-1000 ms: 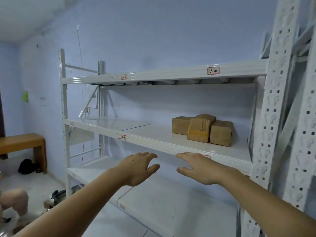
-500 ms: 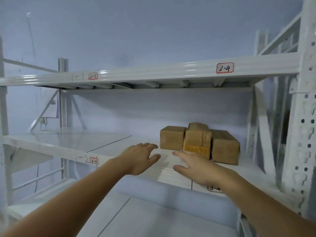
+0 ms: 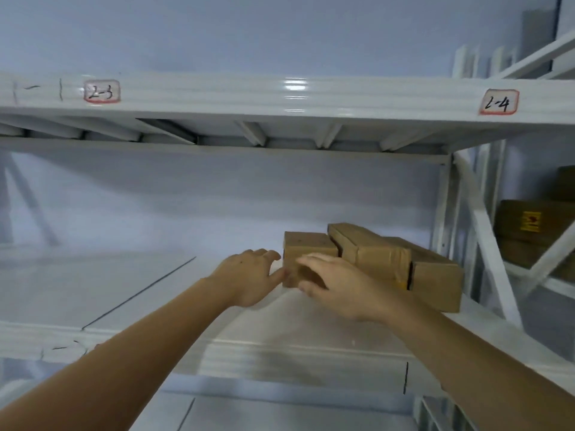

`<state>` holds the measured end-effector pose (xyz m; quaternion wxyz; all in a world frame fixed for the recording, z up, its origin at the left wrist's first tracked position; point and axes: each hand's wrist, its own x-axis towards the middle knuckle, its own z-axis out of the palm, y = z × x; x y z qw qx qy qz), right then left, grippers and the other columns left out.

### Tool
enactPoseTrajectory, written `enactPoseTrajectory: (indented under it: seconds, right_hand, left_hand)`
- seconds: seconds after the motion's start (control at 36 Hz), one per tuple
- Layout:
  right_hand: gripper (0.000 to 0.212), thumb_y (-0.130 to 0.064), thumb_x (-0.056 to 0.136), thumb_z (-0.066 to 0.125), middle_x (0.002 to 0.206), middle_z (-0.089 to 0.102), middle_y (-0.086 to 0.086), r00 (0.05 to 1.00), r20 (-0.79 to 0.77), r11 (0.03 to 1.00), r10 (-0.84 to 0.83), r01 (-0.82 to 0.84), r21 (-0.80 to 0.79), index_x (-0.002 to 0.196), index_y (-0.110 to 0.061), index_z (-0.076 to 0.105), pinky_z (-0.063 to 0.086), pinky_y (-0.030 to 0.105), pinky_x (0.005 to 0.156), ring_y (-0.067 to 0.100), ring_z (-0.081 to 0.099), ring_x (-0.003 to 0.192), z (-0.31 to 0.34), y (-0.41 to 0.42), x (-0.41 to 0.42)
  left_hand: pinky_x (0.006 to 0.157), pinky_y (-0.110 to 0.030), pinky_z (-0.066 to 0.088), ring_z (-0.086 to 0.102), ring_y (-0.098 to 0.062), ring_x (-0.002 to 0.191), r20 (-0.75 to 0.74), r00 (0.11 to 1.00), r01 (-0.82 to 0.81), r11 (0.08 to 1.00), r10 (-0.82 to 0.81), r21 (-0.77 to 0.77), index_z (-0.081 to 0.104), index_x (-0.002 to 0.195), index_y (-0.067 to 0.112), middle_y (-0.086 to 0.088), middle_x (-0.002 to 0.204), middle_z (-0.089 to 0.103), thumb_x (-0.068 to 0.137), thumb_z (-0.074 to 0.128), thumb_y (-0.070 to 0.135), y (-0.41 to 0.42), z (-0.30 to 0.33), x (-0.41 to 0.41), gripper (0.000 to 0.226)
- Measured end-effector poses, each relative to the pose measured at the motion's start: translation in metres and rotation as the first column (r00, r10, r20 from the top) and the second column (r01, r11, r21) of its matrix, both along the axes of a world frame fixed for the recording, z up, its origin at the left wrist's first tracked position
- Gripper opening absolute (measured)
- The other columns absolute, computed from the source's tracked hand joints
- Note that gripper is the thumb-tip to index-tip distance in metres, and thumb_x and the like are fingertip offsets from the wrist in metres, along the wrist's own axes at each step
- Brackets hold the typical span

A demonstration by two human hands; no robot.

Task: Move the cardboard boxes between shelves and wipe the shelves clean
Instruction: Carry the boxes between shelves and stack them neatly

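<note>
Straight ahead, a white metal shelf [image 3: 130, 287] runs across at chest height. From the left, the left hand [image 3: 249, 276] reaches in, fingers loose and holding nothing, thumb just beside the leftmost cardboard box [image 3: 306, 244]. Next, the right hand [image 3: 339, 284] spreads over that box's front corner, not yet gripping. Further right sit a taller middle box [image 3: 370, 247] and a right box [image 3: 435, 281], pressed together. They look small, stiff and probably light; opposite side faces seem the best hold.
</note>
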<state>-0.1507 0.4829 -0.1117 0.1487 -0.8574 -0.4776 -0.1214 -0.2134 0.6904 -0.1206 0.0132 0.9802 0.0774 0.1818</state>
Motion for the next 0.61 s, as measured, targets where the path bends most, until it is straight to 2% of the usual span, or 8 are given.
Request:
enactPoseTrajectory:
  seconds: [0.06,0.14,0.22,0.28,0.36,0.44,0.53,0.61]
  right_hand:
    - [0.05,-0.037,0.108,0.045,0.161,0.035,-0.005,0.995,0.047,0.994,-0.086,0.083,0.072,0.154,-0.017,0.041,0.021,0.021,0.114,0.012,0.031,0.146,0.007,0.021,0.009]
    - [0.052,-0.037,0.107,0.042,0.165,0.029,-0.001,0.964,0.055,0.942,-0.262,0.243,0.23,0.155,-0.017,0.04,0.017,0.032,0.123,0.015,0.023,0.152,0.012,0.046,0.031]
    - [0.059,-0.039,0.106,0.044,0.168,0.021,0.004,0.932,-0.079,0.881,-0.353,0.359,0.308,0.158,-0.015,0.033,0.019,0.038,0.125,0.021,0.017,0.155,0.008,0.066,0.052]
    - [0.063,-0.04,0.105,0.047,0.169,0.015,0.006,0.911,-0.198,0.843,-0.361,0.41,0.349,0.159,-0.014,0.029,0.019,0.041,0.126,0.023,0.013,0.156,0.002,0.078,0.058]
    - [0.063,-0.039,0.104,0.05,0.168,0.018,0.006,0.877,-0.325,0.758,-0.354,0.473,0.449,0.159,-0.013,0.031,0.023,0.042,0.125,0.026,0.02,0.154,-0.004,0.088,0.062]
    - [0.059,-0.038,0.104,0.052,0.161,0.035,0.007,0.839,-0.431,0.637,-0.333,0.537,0.553,0.155,-0.013,0.038,0.031,0.039,0.12,0.027,0.035,0.147,-0.005,0.096,0.064]
    - [0.055,-0.038,0.104,0.053,0.147,0.051,0.007,0.759,-0.611,0.584,-0.222,0.606,0.54,0.151,-0.013,0.043,0.041,0.033,0.1,0.025,0.053,0.126,-0.009,0.1,0.066]
    - [0.053,-0.049,0.097,0.061,0.122,0.068,0.002,0.614,-0.789,0.568,-0.031,0.661,0.491,0.139,-0.017,0.057,0.048,0.032,0.085,0.02,0.063,0.107,-0.014,0.101,0.069]
  left_hand:
    - [0.108,-0.042,0.041,0.05,-0.024,0.134,0.03,0.999,-0.018,0.993,0.022,-0.119,0.042,0.151,0.022,-0.003,0.15,0.052,0.101,0.023,0.071,0.01,0.006,0.016,0.072]
    - [0.101,-0.037,0.041,0.052,-0.029,0.131,0.095,0.995,0.019,0.918,0.021,-0.396,0.042,0.151,0.014,-0.009,0.147,0.054,0.102,0.025,0.068,0.012,0.014,0.045,0.075]
    - [0.102,-0.037,0.038,0.05,-0.034,0.133,0.095,0.995,0.049,0.735,0.021,-0.676,0.041,0.151,0.006,-0.014,0.148,0.051,0.101,0.026,0.069,0.012,0.017,0.08,0.081]
    - [0.106,-0.038,0.041,0.055,-0.034,0.128,0.073,0.997,0.062,0.609,-0.007,-0.791,0.046,0.148,0.004,-0.017,0.146,0.054,0.097,0.027,0.075,0.017,0.013,0.105,0.09]
    - [0.105,-0.039,0.045,0.057,-0.035,0.126,0.067,0.997,0.074,0.513,-0.033,-0.855,0.04,0.154,0.006,-0.019,0.144,0.056,0.099,0.034,0.07,0.022,0.002,0.129,0.085]
    - [0.106,-0.04,0.046,0.058,-0.037,0.124,0.068,0.998,0.066,0.512,-0.014,-0.857,0.043,0.15,0.002,-0.021,0.141,0.057,0.102,0.039,0.063,0.032,-0.005,0.143,0.078]
    - [0.11,-0.047,0.044,0.056,-0.038,0.126,0.052,0.998,0.054,0.48,-0.019,-0.875,0.043,0.149,0.002,-0.021,0.142,0.055,0.104,0.034,0.061,0.039,-0.005,0.143,0.074]
    - [0.112,-0.05,0.043,0.054,-0.038,0.129,0.048,0.998,0.055,0.448,-0.028,-0.892,0.037,0.153,0.006,-0.02,0.145,0.052,0.105,0.032,0.058,0.042,-0.002,0.139,0.071]
